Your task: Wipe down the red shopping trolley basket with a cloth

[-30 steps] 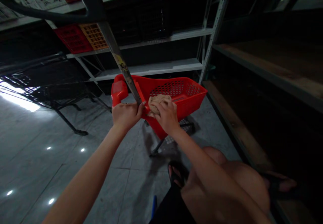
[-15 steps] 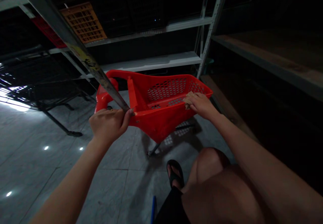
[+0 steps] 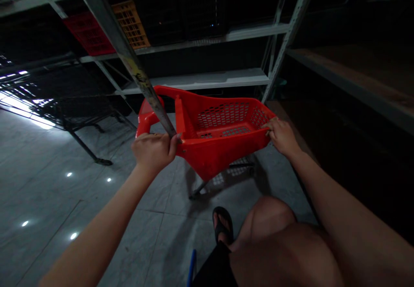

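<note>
A red plastic shopping cart (image 3: 223, 149) with perforated basket walls stands on the tiled floor. At its left end, my left hand (image 3: 155, 150) is closed around the near rim, close to the foot of a worn metal pole (image 3: 142, 78) that slants across the view. My right hand (image 3: 282, 137) pinches a tan cloth (image 3: 271, 124) against the rim at the basket's right end; most of the cloth is hidden by the fingers. The inside of the basket shows no items.
Behind the cart is a white metal rack (image 3: 252, 78) holding a red crate (image 3: 89, 32) and a yellow crate (image 3: 131, 24). Dark metal frames (image 3: 74, 127) stand at left. A wooden-topped shelf (image 3: 355, 78) lies at right. My sandalled foot (image 3: 222, 224) is below the cart.
My right hand has slid right along the rim with the cloth, to the basket's far right corner. My left hand keeps its hold; the whole view has shifted slightly.
</note>
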### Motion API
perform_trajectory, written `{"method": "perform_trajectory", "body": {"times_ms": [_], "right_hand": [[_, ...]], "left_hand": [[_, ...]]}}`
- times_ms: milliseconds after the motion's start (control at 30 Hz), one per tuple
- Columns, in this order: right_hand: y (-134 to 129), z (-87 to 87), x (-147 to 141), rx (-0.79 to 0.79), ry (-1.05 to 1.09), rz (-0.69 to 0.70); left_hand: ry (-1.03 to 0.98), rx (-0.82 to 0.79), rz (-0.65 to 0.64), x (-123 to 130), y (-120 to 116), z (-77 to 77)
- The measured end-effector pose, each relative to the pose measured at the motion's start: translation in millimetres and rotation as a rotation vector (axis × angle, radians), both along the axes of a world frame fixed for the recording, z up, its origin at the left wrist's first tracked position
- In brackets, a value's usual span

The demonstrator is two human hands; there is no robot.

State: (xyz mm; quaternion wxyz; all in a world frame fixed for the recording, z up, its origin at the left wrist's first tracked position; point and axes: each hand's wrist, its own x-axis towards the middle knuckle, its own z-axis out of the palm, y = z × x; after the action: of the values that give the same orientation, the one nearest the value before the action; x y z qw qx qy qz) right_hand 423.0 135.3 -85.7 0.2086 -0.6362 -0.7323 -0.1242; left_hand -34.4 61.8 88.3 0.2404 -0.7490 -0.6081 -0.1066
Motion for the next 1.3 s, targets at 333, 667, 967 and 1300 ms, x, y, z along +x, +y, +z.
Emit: {"method": "perform_trajectory", "body": {"times_ms": [333, 667, 967, 1300], "right_hand": [[-35.0, 53.2, -180.7, -0.011, 0.259, 0.218], [-91.4, 45.9, -287.5, 0.151, 0.714, 0.219], [-107.5, -76.2, -287.6, -0.008, 0.626, 0.220], [-119.8, -84.0, -321.0, 0.007, 0.886, 0.079]], "left_hand": [[-0.075, -0.007, -0.055, 31.2, 10.3, -1.6], [-0.103, 0.003, -0.101, 61.0, 8.5, -8.6], [-0.074, 0.004, -0.065, 56.9, 9.7, -4.6], [-0.064, 0.036, -0.032, 57.7, 13.7, -5.7]]}}
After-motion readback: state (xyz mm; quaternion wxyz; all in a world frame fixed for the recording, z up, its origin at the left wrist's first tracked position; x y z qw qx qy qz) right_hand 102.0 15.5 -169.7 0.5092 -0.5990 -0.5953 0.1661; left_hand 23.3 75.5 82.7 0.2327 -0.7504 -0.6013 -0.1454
